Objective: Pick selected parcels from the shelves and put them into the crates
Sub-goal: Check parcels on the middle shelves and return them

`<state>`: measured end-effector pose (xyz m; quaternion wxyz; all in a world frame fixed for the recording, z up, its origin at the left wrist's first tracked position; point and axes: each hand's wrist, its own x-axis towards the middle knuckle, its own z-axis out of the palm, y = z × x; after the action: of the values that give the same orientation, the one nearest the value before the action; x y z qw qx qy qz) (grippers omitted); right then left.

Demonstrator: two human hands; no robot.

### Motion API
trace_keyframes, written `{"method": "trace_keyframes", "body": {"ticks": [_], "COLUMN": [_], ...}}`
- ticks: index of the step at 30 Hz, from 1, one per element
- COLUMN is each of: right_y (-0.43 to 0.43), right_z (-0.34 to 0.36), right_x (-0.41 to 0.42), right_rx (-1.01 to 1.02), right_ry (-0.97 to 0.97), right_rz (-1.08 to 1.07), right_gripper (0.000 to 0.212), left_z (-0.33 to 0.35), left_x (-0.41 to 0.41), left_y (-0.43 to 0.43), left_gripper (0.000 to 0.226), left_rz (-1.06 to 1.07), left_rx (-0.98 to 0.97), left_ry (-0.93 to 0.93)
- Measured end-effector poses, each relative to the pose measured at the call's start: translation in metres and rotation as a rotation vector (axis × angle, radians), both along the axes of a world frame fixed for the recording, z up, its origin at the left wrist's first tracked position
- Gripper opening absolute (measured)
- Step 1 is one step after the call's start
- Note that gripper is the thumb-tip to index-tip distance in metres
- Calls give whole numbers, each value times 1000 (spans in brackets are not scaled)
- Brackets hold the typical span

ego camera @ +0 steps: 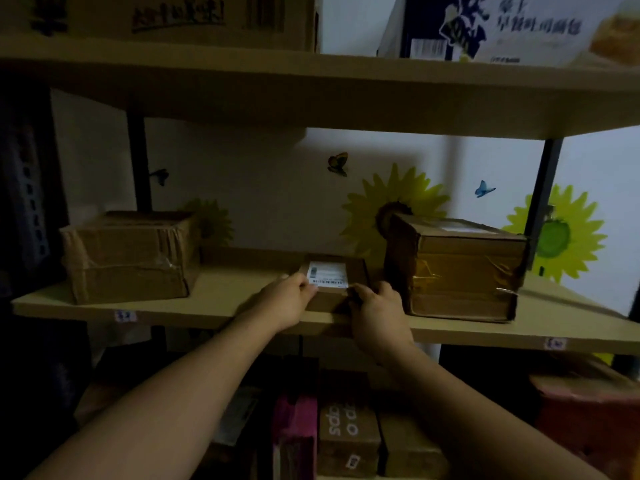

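1. Lowest level, nearest: dim. A pink box stands beside a brown printed box; more cartons to the right, too dark to read.
2. Both bare forearms reach up and away from the bottom corners toward the middle shelf.
3. Left hand grips the near left corner of the small parcel, fingers curled over the top edge.
4. Right hand grips the near right corner, thumb on top. The hands are apart, with the parcel's width between them.
5. Small parcel: flat brown cardboard with a white label on top. It sits on the middle shelf close to the front edge, just left of the right box.
6. Right box: large, taped, dented. The left box, also taped, stands well apart from the parcel.
7. Far wall: white, with a yellow sunflower sticker and small butterfly stickers.
8. Upper shelf holds a brown carton and a printed white carton.
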<state>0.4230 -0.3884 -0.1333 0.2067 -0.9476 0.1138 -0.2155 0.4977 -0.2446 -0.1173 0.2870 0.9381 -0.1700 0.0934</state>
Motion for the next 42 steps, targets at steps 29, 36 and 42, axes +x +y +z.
{"method": "trace_keyframes", "body": {"ticks": [29,36,42], "right_y": [284,277,249], "right_z": [64,52,19], "right_x": [102,67,40], "right_rx": [379,634,645], "right_ry": [-102,-386,-408], "right_rz": [307,218,327], "right_gripper": [60,20,67], "left_z": [62,44,20], "left_x": [65,36,18], "left_y": [298,288,278], "left_gripper": [63,55,96], "left_rz": [28,-10,-63], "left_rx": [-181,-559,-670], "left_ry": [-81,-188,28]}}
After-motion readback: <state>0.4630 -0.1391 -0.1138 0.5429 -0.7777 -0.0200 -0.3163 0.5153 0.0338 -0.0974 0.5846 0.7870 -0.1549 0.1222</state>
